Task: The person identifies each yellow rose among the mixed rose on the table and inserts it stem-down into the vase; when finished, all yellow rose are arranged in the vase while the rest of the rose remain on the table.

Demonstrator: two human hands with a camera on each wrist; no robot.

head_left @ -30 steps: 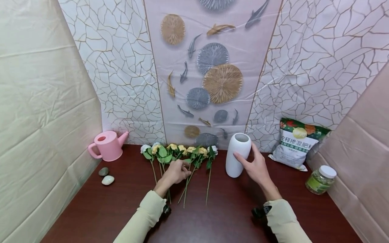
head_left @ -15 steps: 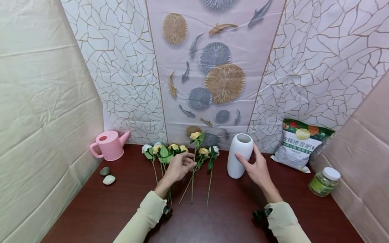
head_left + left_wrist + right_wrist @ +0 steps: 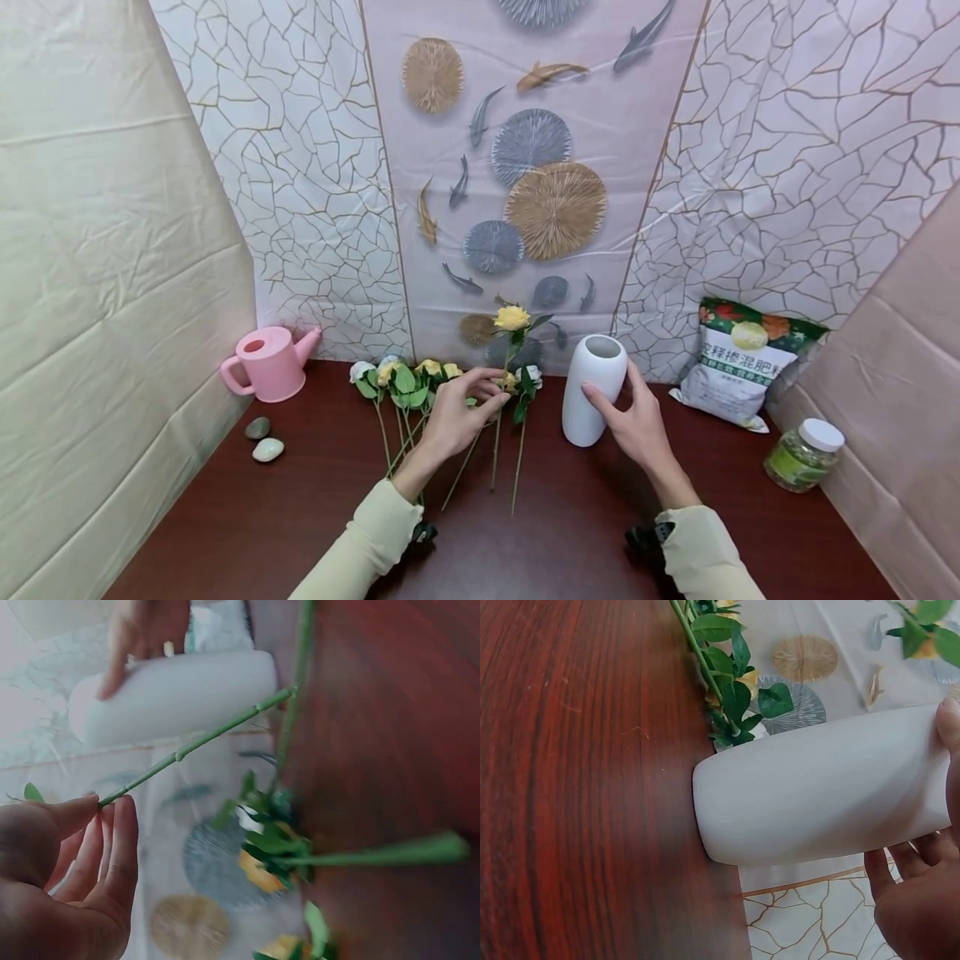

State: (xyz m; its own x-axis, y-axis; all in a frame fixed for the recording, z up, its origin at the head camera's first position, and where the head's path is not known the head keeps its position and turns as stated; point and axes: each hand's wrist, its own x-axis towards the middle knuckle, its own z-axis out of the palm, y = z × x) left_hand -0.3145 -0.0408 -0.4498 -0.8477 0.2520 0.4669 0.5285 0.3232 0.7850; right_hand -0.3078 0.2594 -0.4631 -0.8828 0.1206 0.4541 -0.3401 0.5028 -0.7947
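Observation:
A yellow rose [image 3: 512,317] is held upright above the table by my left hand [image 3: 459,417], which pinches its green stem [image 3: 178,756] between thumb and fingertips. To its right, a white vase [image 3: 588,408] stands on the tabletop with its mouth facing up. My right hand [image 3: 636,421] grips the vase's right side, thumb across the front and fingers behind. In the right wrist view the vase's base meets the table. Other roses lie along the back: a white one [image 3: 362,372], yellow ones [image 3: 427,367], and a white one [image 3: 531,377] beside the held stem.
A pink watering can [image 3: 272,367] stands at the back left, with a dark pebble [image 3: 257,428] and a pale pebble [image 3: 267,450] before it. At the right are a fertilizer bag [image 3: 735,367] and a lidded jar [image 3: 804,457]. Patterned cloth hangs behind the dark wooden table [image 3: 555,542].
My left hand has lifted the yellow rose from among the lying flowers, turned it upright and carried it right, towards the vase. The right hand keeps its grip on the vase.

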